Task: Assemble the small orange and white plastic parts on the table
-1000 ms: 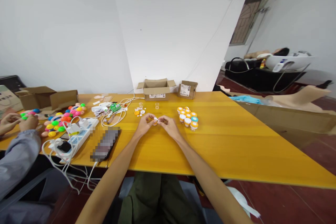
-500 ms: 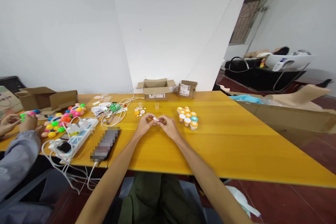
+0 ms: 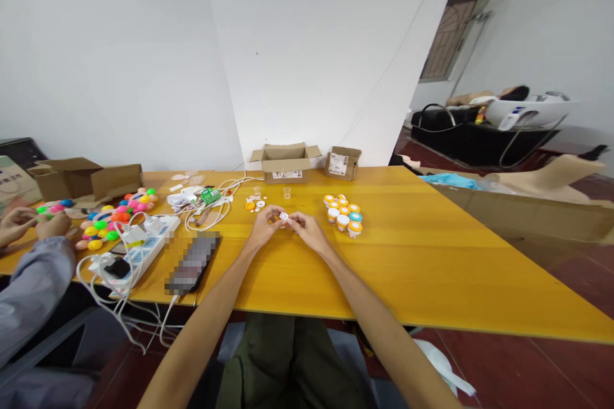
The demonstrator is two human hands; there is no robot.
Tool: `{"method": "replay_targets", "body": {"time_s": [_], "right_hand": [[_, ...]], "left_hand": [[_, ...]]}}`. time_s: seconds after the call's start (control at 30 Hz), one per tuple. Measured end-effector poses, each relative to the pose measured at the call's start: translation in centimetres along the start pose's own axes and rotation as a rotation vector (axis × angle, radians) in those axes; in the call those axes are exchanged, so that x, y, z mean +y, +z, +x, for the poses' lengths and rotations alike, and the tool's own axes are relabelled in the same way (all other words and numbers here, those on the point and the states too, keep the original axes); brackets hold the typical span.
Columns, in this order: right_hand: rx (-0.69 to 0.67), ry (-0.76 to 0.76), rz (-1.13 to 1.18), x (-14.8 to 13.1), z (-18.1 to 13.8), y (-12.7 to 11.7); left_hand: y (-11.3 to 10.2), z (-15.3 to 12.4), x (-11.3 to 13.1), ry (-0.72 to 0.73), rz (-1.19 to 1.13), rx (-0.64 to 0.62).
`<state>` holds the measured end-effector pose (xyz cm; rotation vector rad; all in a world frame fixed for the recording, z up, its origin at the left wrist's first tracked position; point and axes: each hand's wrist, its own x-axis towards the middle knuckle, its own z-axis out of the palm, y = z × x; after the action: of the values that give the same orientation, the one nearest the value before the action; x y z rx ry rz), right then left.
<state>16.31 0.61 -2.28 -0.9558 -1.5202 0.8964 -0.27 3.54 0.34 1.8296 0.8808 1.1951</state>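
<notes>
My left hand (image 3: pixel 263 227) and my right hand (image 3: pixel 307 231) meet over the middle of the yellow table (image 3: pixel 432 255). Between their pinched fingertips sits a small white round cap (image 3: pixel 283 216). Both hands grip it, fingers curled. A cluster of small jars with orange and teal lids (image 3: pixel 343 213) stands just right of my right hand. Loose white and orange caps (image 3: pixel 255 203) and two tiny clear cups (image 3: pixel 286 192) lie just beyond my left hand.
Two open cardboard boxes (image 3: pixel 286 163) stand at the table's far edge. A power strip with cables (image 3: pixel 144 244) and a dark phone (image 3: pixel 192 262) lie to the left. Another person's hands (image 3: pixel 33 225) work among colourful plastic pieces (image 3: pixel 112 217) at far left.
My fingers have shifted slightly around the white cap, which now shows its face more plainly. The hands stay in the same spot.
</notes>
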Motion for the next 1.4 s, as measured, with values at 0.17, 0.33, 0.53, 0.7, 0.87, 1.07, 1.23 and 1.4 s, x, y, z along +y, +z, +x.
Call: {"method": "replay_targets", "body": {"time_s": [0.17, 0.33, 0.53, 0.7, 0.87, 1.07, 1.23, 1.4], "right_hand": [[-0.039, 0.007, -0.013, -0.13, 0.01, -0.05], [-0.038, 0.006, -0.007, -0.31, 0.06, -0.01], [-0.027, 0.003, -0.008, -0.39, 0.04, 0.05], [-0.032, 0.003, -0.029, -0.56, 0.0, -0.01], [-0.011, -0.017, -0.046, -0.59, -0.06, 0.07], [0.023, -0.029, -0.082, -0.35, -0.01, 0.23], [0.028, -0.038, -0.101, -0.48, -0.07, 0.19], [0.022, -0.051, -0.151, -0.46, -0.17, 0.04]], "left_hand": [[0.02, -0.04, -0.35, -0.014, -0.018, -0.024], [0.1, 0.03, -0.69, -0.033, -0.025, -0.023], [0.14, -0.01, -0.55, -0.041, -0.001, -0.032], [0.18, -0.12, -0.44, -0.046, 0.001, -0.035], [0.19, -0.12, -0.44, -0.041, 0.004, -0.045], [0.21, -0.1, -0.42, -0.022, 0.013, -0.049], [0.3, -0.14, -0.42, -0.007, 0.021, -0.049], [0.38, -0.27, -0.4, -0.013, 0.069, -0.051]]}}
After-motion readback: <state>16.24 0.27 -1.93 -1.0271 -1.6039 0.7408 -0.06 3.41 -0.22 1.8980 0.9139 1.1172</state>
